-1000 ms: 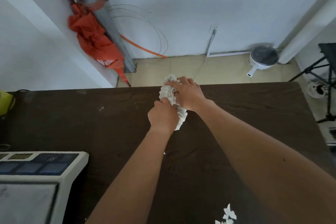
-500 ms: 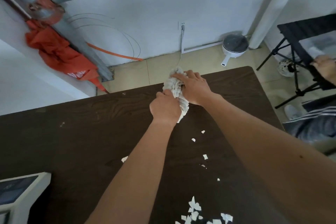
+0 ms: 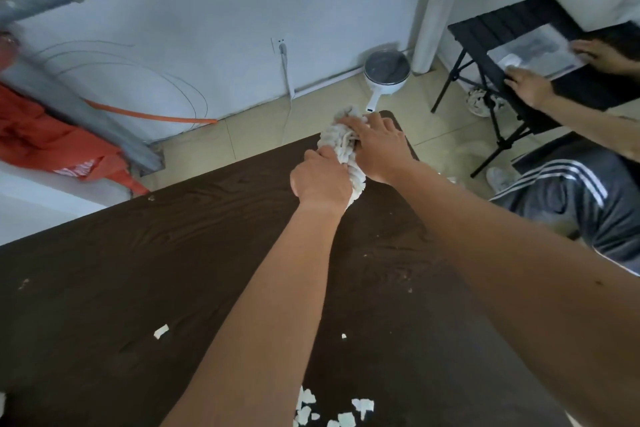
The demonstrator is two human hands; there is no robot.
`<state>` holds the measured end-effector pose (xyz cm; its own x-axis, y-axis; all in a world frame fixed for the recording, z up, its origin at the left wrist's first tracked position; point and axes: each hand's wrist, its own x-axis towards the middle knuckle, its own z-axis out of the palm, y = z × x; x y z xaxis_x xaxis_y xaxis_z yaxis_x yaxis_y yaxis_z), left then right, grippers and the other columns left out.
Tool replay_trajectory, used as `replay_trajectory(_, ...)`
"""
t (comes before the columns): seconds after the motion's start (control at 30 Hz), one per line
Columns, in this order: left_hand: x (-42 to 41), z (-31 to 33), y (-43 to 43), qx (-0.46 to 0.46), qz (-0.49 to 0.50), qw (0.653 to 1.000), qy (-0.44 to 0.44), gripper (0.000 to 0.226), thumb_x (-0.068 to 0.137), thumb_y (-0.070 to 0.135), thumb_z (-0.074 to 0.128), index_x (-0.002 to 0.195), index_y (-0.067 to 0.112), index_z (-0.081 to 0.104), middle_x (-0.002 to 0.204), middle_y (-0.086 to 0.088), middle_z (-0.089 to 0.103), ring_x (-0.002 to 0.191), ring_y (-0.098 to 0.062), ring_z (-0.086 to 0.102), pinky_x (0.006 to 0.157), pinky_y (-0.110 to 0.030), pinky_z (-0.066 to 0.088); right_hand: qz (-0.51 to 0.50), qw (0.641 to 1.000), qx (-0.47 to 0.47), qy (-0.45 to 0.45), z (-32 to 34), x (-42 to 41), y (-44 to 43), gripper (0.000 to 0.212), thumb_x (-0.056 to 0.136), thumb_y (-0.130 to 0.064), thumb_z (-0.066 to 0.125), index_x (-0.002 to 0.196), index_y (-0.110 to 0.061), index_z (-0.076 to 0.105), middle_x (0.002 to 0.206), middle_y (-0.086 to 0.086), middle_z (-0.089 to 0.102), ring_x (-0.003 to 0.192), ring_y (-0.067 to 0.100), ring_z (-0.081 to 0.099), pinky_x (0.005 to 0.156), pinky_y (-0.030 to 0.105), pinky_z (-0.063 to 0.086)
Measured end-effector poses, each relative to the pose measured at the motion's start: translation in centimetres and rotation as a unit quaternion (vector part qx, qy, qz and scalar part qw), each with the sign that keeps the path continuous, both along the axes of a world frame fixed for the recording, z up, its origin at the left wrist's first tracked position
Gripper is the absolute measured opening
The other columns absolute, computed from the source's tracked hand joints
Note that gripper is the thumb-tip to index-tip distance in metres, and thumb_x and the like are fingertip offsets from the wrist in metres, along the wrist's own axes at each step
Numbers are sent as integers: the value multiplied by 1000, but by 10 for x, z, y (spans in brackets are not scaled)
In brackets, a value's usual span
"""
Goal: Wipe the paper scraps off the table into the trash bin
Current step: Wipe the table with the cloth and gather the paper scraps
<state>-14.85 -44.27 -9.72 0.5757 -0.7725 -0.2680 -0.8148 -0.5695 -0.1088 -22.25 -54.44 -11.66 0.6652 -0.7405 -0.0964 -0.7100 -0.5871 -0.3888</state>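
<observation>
Left hand (image 3: 320, 184) and right hand (image 3: 379, 152) both clamp curled fingers around a bunched white ribbed cloth (image 3: 337, 142) at the far corner of a dark wood-grain bench (image 3: 156, 253). Torn white paper scraps (image 3: 346, 418) lie well behind the fingers, close to the wearer. No trash bin is plainly visible. Risk: a hasty sweep could fling scraps onto the floor, as the wadded cloth covers little.

Head view looks steeply down, close over table (image 3: 145, 263)
</observation>
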Motion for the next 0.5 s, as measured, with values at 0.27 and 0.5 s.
replay_trajectory(0.27, -17, 2, -10, 2, -87, 994, -67, 48, 105, 38, 37, 140, 5, 35, 124, -18, 51, 99, -32, 60, 76, -41, 57, -69, 997, -14, 26, 3, -35, 1, 58, 93, -20, 46, 148, -33, 33, 135, 11, 42, 125, 32, 41, 102, 47, 36)
replay_trajectory(0.5, -33, 3, 8, -15, -157, 985, -64, 50, 105, 41, 37, 140, 5, 36, 123, -18, 53, 99, -32, 61, 76, -39, 58, -111, 993, -9, 36, 11, -66, 30, 56, 92, -19, 47, 146, -28, 35, 132, 12, 44, 124, 32, 42, 101, 47, 35)
